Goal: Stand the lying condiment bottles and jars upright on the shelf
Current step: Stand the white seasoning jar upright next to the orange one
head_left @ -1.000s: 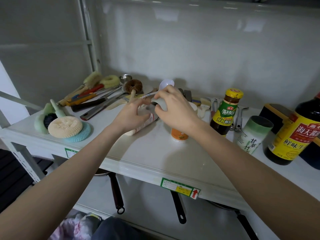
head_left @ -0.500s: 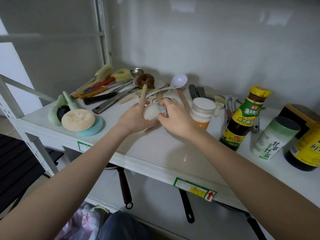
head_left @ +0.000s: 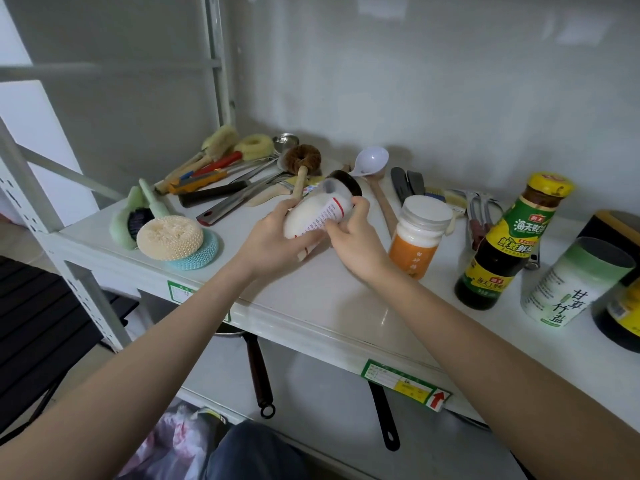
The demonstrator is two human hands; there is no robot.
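Observation:
Both my hands hold a clear jar (head_left: 317,216) of white powder with a dark lid and a red-printed label. It is tilted, lid pointing away and up, raised off the white shelf (head_left: 332,306). My left hand (head_left: 273,242) grips its lower body and base. My right hand (head_left: 351,237) grips its upper side near the lid. To the right stand an orange-labelled jar (head_left: 417,237) with a white lid, a dark sauce bottle (head_left: 505,244) with a yellow cap, and a green-white salt canister (head_left: 575,282).
Brushes, knives and utensils (head_left: 228,185) lie at the back left, with a white ladle (head_left: 372,161) behind the jar. Scrub pads (head_left: 173,239) sit at the shelf's left front. Big dark bottles (head_left: 620,306) stand at the far right. Pan handles (head_left: 258,372) hang below the shelf.
The jar has come up off the shelf, from lying on its side to tilted lid-up between both hands. The view has shifted left.

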